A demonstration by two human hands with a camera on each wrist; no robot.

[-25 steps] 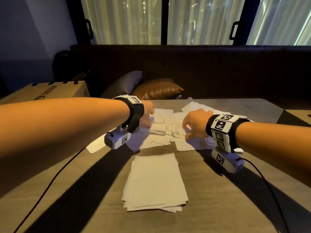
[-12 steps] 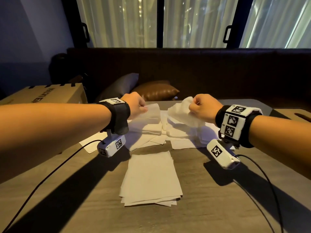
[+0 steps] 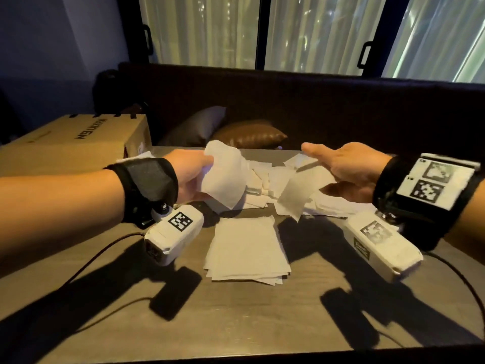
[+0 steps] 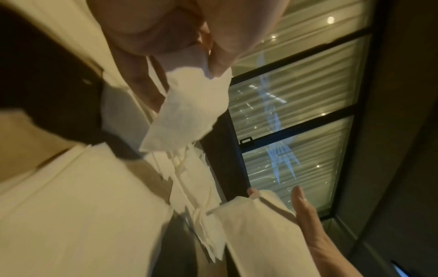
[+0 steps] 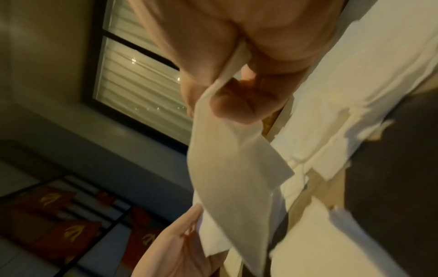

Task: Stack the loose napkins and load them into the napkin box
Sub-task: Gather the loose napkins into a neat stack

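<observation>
My left hand [image 3: 193, 173] hovers above the table and grips a crumpled white napkin [image 3: 225, 177]; the left wrist view shows its fingertips [image 4: 214, 63] pinching the top of that napkin [image 4: 189, 108]. To the right, my right hand [image 3: 346, 169] pinches a second napkin [image 3: 295, 197] that hangs down, with the thumb stretched out. The right wrist view shows this napkin [image 5: 227, 168] caught between thumb and fingers [image 5: 237, 106]. A squared stack of napkins [image 3: 248, 248] lies on the table in front of me. Loose napkins [image 3: 259, 177] lie scattered behind it, below both hands.
A large cardboard box [image 3: 73, 143] sits at the table's left rear edge. Cushions [image 3: 249, 134] lie on the dark bench beyond the wooden table [image 3: 236, 311]. Cables [image 3: 99, 256] trail from both wrist cameras across the tabletop.
Both hands lifted off the loose pile, each taking up one napkin. They have since moved apart, and the napkins now hang freely above the pile.
</observation>
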